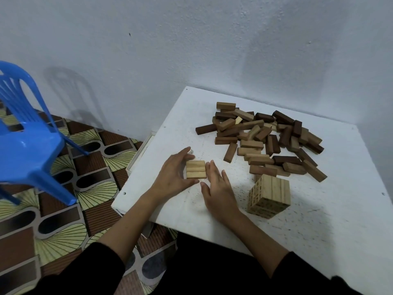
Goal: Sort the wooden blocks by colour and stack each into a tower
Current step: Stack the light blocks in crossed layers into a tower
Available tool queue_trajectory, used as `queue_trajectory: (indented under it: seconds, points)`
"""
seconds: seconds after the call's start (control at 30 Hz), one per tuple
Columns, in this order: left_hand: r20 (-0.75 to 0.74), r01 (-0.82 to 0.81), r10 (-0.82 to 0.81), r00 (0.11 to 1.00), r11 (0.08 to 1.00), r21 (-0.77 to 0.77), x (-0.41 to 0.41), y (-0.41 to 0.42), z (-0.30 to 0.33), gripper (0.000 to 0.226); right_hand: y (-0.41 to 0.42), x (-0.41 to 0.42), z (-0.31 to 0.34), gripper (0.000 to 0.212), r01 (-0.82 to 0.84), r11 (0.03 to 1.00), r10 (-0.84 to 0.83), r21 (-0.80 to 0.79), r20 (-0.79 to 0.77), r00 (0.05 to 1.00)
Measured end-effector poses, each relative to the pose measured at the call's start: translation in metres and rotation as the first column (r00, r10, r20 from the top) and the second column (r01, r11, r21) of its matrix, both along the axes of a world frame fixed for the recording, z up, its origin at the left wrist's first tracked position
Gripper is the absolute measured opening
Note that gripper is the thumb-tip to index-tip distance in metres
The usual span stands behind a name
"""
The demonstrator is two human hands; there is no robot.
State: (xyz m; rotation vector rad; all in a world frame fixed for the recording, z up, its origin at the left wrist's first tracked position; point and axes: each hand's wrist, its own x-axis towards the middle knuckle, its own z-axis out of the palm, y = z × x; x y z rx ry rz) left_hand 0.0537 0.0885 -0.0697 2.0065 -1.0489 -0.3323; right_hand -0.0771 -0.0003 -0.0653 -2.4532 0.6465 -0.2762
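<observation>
A low layer of three pale wooden blocks (196, 169) lies flat on the white table (319, 220) near its left edge. My left hand (173, 173) touches the layer's left side with straight fingers, thumb along its near edge. My right hand (219, 187) presses its fingertips against the layer's right side. A taller tower of pale blocks (271, 195) stands to the right of my right hand. A loose pile of mid-brown and dark-brown blocks (265, 137) spreads over the far part of the table.
A blue plastic chair (27, 133) stands on the patterned floor to the left. The table sits against a white wall. A pale box or tray (140, 154) lies on the floor beside the table's left edge.
</observation>
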Motion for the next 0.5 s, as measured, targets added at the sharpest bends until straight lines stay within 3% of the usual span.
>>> queue_trajectory:
  seconds: [0.3, 0.5]
  points:
    - [-0.091, -0.015, 0.011, 0.996, 0.999, -0.042, -0.002, 0.001, 0.001, 0.083, 0.002, 0.001, -0.002, 0.061, 0.016, 0.998, -0.019, 0.066, 0.054, 0.998]
    - [-0.192, -0.071, 0.057, 0.98, 0.995, -0.067, 0.0, 0.002, 0.017, 0.085, 0.011, 0.003, 0.02, 0.065, 0.104, 0.968, -0.159, 0.23, 0.235, 0.959]
